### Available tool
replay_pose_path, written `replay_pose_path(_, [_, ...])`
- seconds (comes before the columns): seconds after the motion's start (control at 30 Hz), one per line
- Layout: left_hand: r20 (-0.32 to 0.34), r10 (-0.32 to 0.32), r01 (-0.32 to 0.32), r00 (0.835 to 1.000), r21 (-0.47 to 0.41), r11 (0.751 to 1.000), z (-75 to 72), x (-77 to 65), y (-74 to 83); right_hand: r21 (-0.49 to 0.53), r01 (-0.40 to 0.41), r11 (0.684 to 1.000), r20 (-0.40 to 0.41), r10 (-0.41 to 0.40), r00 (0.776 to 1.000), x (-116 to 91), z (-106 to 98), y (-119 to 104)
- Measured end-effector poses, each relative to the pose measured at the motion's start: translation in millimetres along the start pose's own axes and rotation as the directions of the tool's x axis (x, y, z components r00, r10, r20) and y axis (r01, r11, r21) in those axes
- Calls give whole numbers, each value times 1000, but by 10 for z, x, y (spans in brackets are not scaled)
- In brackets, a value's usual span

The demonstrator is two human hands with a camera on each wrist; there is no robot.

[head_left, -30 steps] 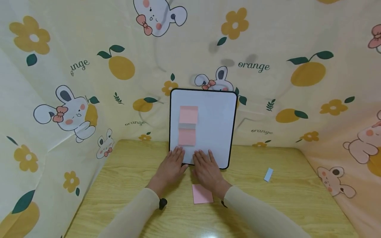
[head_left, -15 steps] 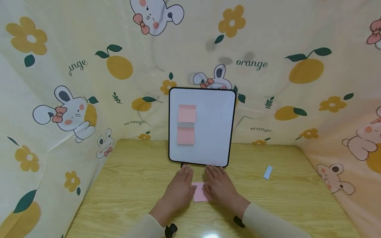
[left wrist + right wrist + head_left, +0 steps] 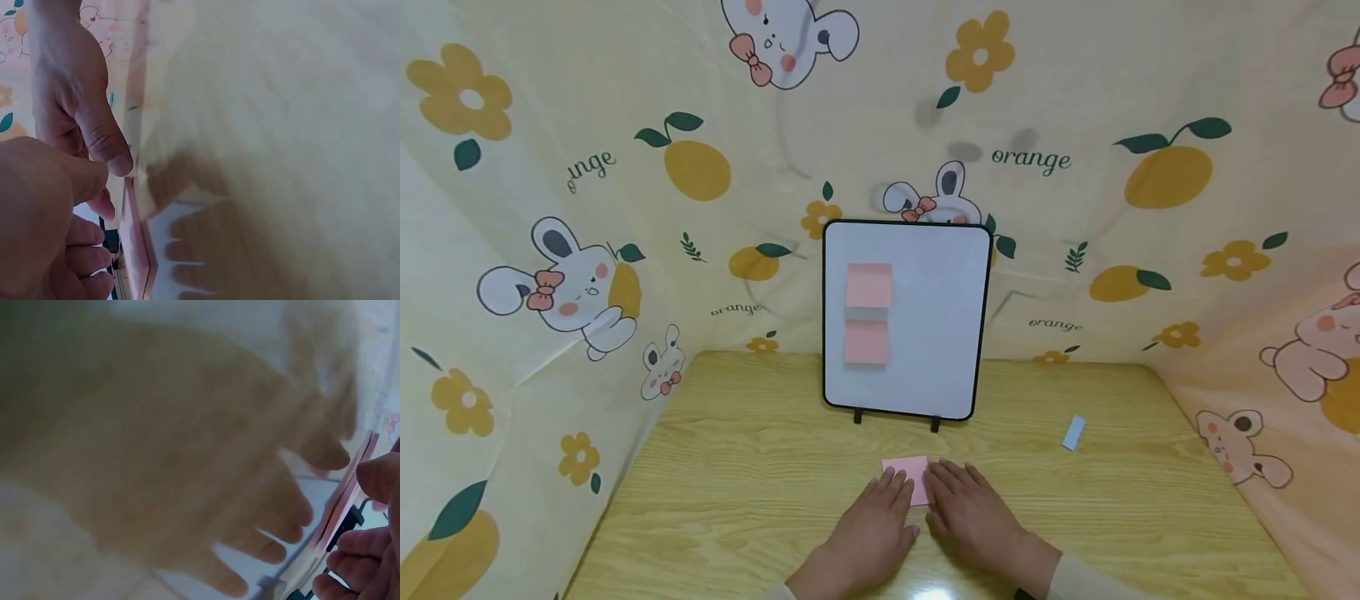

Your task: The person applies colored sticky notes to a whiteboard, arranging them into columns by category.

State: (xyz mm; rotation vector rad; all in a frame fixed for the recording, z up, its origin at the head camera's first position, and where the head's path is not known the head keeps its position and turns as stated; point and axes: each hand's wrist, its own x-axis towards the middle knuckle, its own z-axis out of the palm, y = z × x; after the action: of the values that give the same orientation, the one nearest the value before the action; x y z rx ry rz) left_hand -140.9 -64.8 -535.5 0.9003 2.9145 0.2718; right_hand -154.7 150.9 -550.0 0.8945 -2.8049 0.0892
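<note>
A pad of pink sticky notes [image 3: 917,477] lies flat on the table in front of the whiteboard. Over its lower left part reach the fingers of my left hand [image 3: 876,525], loosely extended. My right hand [image 3: 973,512] is at the pad's right edge, its fingers pointing toward the board. In the left wrist view the pad [image 3: 132,244] appears edge-on, just beyond the fingertips. The right wrist view also has the pad [image 3: 342,499] close by the thumb. Two pink sticky notes, an upper one [image 3: 868,286] and a lower one [image 3: 867,343], are on the board's left side.
The black-framed whiteboard [image 3: 936,333] leans upright at the back on two small black feet [image 3: 935,424]. A light blue strip [image 3: 1073,433] lies on the wooden table [image 3: 737,467] to the right. Patterned cloth [image 3: 1045,242] surrounds the table.
Both hands have left the whiteboard's lower edge and drawn back toward me to the pink pad. The board's feet now show. The notes on the board stay in place.
</note>
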Motion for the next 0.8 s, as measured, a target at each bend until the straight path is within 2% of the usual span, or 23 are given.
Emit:
replay_pose_path(0.17, [36, 13, -13, 999, -4, 1000, 40, -42, 17, -12, 19, 1000, -7, -19, 1000, -56, 26, -19])
replay_pose_path(0.43, [53, 3, -6, 999, 53, 999, 42, -55, -45, -17, 29, 999, 17, -29, 999, -54, 23, -55])
replay_pose_path(0.63, [39, -30, 29, 999, 19, 999, 41, 20, -183, 15, 24, 1000, 49, -25, 999, 63, 27, -98])
replay_pose_path(0.8, [27, -67, 68, 997, -30, 997, 20, 79, -337, 11, 23, 1000, 73, -24, 997, 255, 67, -141])
